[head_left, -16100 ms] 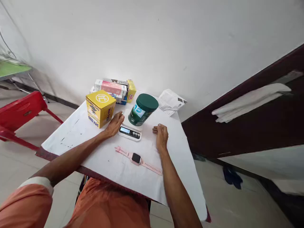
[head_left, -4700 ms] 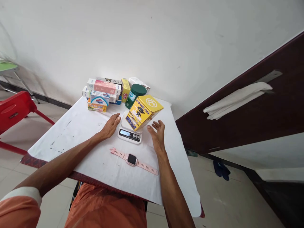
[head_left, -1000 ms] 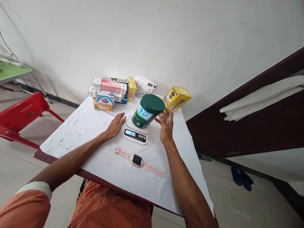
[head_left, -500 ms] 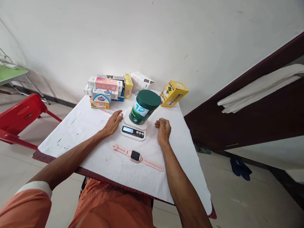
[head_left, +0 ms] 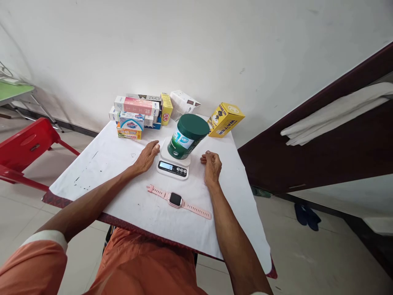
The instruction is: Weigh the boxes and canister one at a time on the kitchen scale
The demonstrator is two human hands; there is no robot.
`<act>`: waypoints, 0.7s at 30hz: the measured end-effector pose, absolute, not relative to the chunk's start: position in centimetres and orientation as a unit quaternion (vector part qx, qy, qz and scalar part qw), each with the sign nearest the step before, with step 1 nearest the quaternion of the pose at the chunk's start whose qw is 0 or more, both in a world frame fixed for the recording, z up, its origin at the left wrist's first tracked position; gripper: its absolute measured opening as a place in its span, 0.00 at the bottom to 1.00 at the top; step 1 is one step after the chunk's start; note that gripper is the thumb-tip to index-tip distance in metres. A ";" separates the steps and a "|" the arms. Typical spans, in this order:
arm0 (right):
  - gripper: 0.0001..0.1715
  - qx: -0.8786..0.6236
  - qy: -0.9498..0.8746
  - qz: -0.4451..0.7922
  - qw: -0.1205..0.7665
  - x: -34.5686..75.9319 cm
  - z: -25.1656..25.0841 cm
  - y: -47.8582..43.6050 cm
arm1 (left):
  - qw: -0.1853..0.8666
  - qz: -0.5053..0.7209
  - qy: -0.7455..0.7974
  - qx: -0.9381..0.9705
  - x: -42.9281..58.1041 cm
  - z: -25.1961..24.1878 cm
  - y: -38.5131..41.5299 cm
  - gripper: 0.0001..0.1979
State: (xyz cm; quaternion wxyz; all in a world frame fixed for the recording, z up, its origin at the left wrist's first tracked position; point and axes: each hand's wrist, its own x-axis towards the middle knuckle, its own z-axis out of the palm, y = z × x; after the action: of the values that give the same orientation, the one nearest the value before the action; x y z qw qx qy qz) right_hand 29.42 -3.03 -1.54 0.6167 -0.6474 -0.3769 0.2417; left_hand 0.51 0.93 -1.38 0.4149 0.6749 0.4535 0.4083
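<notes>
A green lidded canister (head_left: pixel 188 136) stands on a white digital kitchen scale (head_left: pixel 172 170), whose lit display seems to read 0. To the left of the scale my left hand (head_left: pixel 147 157) rests on the table with its fingers stretched out, holding nothing. My right hand (head_left: pixel 211 167) lies on its side to the right of the scale, its fingers curled in; whether anything is inside them is hidden. Neither hand touches the canister. In front of the scale a pink smartwatch (head_left: pixel 175 200) is laid out flat with its strap spread.
Several stacked boxes (head_left: pixel 135 112) stand at the table's back left, beside a small yellow box (head_left: pixel 166 109) and a white box (head_left: pixel 185 102). A larger yellow box (head_left: pixel 225 119) is at the back right. Left of the white-covered table (head_left: pixel 116 153) is a red chair (head_left: pixel 33 151).
The view has shifted very slightly. Both hands, the canister, the scale and the watch stay in the same places.
</notes>
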 end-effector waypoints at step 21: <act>0.54 -0.628 -0.500 0.160 0.575 20.5 4.6 -1.0 | 0.414 0.417 0.459 0.667 0.4 -0.8 0.7 0.39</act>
State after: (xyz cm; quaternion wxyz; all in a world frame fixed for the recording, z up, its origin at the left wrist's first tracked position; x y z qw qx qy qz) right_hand 20.51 -0.98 4.61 0.5746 -0.6275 -0.5004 0.1599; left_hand 0.44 0.75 -0.77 0.4139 0.6665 0.4593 0.4166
